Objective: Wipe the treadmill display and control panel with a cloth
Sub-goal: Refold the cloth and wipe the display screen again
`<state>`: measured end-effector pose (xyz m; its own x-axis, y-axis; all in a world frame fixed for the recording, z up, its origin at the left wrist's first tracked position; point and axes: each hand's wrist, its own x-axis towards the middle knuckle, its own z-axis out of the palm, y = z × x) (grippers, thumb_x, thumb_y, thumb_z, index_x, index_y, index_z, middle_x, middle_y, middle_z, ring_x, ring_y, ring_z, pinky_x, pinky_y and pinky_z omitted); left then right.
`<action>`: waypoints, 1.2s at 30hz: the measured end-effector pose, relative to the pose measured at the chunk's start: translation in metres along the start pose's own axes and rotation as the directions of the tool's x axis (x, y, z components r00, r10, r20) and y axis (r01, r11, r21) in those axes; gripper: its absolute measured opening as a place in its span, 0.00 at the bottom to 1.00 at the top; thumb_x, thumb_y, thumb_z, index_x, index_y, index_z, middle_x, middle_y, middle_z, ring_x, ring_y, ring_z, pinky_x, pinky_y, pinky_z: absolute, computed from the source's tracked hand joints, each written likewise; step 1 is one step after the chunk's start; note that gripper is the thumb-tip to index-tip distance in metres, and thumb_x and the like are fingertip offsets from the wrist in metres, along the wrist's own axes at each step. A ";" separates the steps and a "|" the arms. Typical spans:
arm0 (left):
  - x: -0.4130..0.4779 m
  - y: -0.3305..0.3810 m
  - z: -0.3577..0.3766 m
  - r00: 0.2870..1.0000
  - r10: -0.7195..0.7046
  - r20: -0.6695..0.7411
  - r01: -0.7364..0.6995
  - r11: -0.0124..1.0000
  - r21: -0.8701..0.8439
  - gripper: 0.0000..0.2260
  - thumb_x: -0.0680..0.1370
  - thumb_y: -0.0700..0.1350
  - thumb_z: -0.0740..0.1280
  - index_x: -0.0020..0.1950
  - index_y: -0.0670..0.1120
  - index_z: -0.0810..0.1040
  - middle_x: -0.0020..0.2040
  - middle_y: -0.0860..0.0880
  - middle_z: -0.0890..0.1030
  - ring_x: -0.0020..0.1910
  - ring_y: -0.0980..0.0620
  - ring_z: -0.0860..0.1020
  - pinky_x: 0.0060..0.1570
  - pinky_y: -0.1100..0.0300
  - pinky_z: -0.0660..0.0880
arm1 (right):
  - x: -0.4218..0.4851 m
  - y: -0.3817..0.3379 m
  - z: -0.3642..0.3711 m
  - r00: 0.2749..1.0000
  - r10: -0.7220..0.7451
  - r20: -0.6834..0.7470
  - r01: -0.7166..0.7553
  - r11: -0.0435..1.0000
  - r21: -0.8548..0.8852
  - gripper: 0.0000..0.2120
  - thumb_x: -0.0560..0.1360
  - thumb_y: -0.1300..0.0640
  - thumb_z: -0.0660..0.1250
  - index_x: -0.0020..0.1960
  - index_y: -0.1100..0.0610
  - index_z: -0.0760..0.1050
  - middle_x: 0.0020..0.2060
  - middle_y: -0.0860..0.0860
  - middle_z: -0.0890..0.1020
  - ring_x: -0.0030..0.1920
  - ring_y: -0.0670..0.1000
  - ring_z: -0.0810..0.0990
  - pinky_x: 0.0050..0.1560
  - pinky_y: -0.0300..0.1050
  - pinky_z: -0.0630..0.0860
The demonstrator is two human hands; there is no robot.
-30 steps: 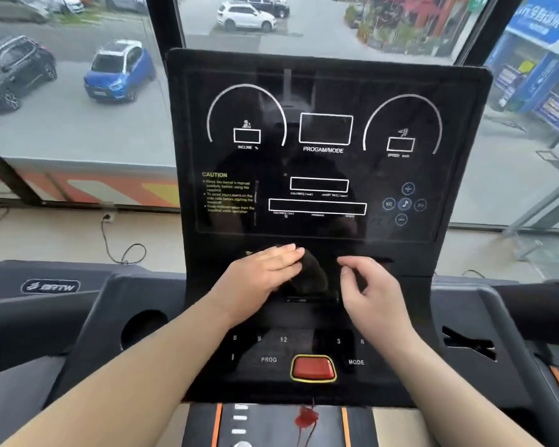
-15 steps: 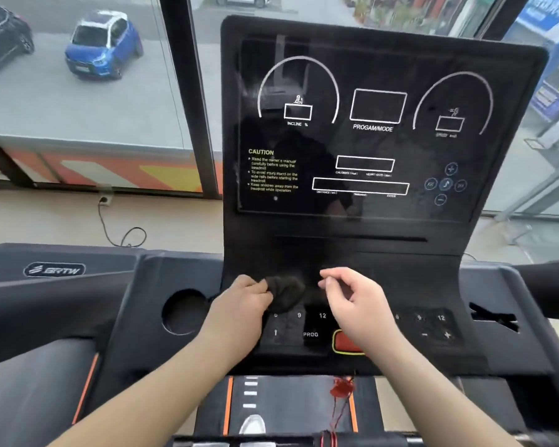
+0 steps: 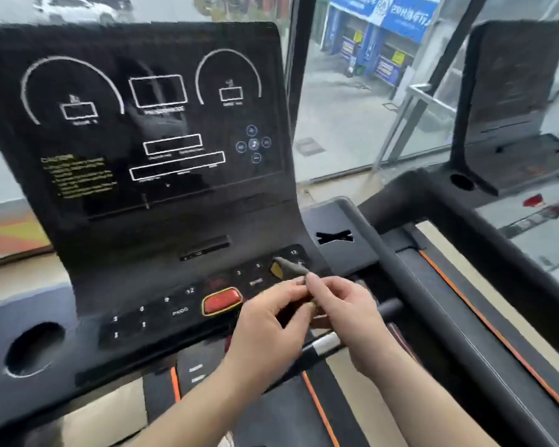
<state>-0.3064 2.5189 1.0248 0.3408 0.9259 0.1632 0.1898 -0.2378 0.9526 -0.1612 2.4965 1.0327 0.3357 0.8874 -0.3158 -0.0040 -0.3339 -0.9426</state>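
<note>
Two hands, yours, meet low over the control panel right of the red button. Left hand: fingers closed around the dark cloth. Right hand: pinching the same cloth, which pokes up above the keys. Display: upright behind, blurred.

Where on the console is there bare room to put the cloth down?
Free: the blank band between display and button row, left of the slot; the ledge around the cup hole. Crowded: the right buttons, where both hands pinch the cloth, beside the red button.
</note>
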 end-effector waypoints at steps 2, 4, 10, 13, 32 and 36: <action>-0.014 0.022 0.050 0.995 -0.089 0.045 0.093 0.989 -0.116 0.11 0.80 0.35 0.69 0.53 0.49 0.86 0.51 0.56 0.87 0.50 0.59 0.85 0.47 0.69 0.79 | -0.025 0.011 -0.057 0.995 -0.009 -0.101 0.016 0.997 0.073 0.09 0.79 0.53 0.72 0.45 0.58 0.84 0.37 0.55 0.86 0.37 0.52 0.84 0.38 0.48 0.81; -0.027 0.039 0.103 0.977 -0.196 0.082 0.209 0.959 -0.193 0.09 0.80 0.37 0.70 0.55 0.50 0.83 0.47 0.52 0.87 0.44 0.57 0.85 0.40 0.69 0.78 | -0.055 0.028 -0.117 0.983 -0.016 -0.182 0.034 0.994 0.101 0.07 0.79 0.56 0.72 0.45 0.59 0.82 0.35 0.52 0.84 0.37 0.50 0.81 0.37 0.45 0.78; -0.078 0.086 0.267 0.779 -0.247 0.576 0.452 0.858 -0.243 0.18 0.76 0.36 0.76 0.64 0.42 0.79 0.50 0.48 0.87 0.40 0.57 0.84 0.38 0.66 0.78 | -0.164 0.070 -0.287 0.955 0.002 -0.296 0.050 0.985 0.165 0.02 0.78 0.66 0.71 0.50 0.62 0.79 0.37 0.52 0.84 0.38 0.49 0.82 0.38 0.42 0.80; -0.107 0.104 0.328 0.686 -0.179 0.705 0.398 0.904 -0.158 0.11 0.75 0.40 0.76 0.57 0.43 0.83 0.47 0.46 0.88 0.44 0.49 0.86 0.45 0.55 0.83 | -0.208 0.090 -0.352 0.925 -0.006 -0.380 0.058 0.991 0.124 0.07 0.72 0.65 0.75 0.48 0.58 0.79 0.36 0.49 0.83 0.38 0.47 0.80 0.40 0.40 0.77; -0.100 0.160 0.518 0.590 -0.129 0.797 0.128 0.990 0.066 0.06 0.77 0.37 0.72 0.46 0.48 0.81 0.38 0.50 0.85 0.38 0.57 0.81 0.43 0.62 0.80 | -0.245 0.171 -0.550 0.767 0.219 -0.603 -0.206 0.974 0.092 0.01 0.73 0.53 0.77 0.46 0.48 0.86 0.39 0.50 0.87 0.42 0.51 0.84 0.43 0.49 0.81; -0.107 0.166 0.566 0.613 -0.182 0.769 0.081 0.982 0.168 0.04 0.77 0.40 0.72 0.45 0.50 0.82 0.39 0.53 0.86 0.37 0.60 0.82 0.40 0.68 0.77 | -0.244 0.180 -0.605 0.705 0.205 -0.679 -0.183 0.977 0.105 0.05 0.76 0.57 0.74 0.42 0.50 0.83 0.37 0.47 0.84 0.41 0.49 0.82 0.45 0.47 0.83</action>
<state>0.2097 2.2146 1.0200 0.8825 0.3846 -0.2708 0.3686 -0.2077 0.9061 0.3260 2.0279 1.0062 0.8755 0.3411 -0.3422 -0.1642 -0.4560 -0.8747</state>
